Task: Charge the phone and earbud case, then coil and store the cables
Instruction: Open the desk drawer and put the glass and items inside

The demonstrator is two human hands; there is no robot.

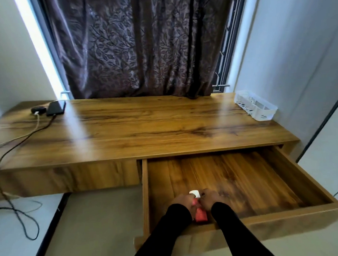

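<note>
Both hands, left hand (183, 203) and right hand (211, 200), pinch a white plug (195, 193) and red item (200, 215) (blurred) inside the open drawer (246, 174). Phone (55, 108) and earbud case (38, 110) lie cabled at the desk's (144, 121) far-left corner.

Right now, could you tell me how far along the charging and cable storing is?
Charging looks done: the phone and case sit on the desk with cables plugged in. Both hands hold a white and red item in the open drawer. Coiling and storing the cables remain.
</note>
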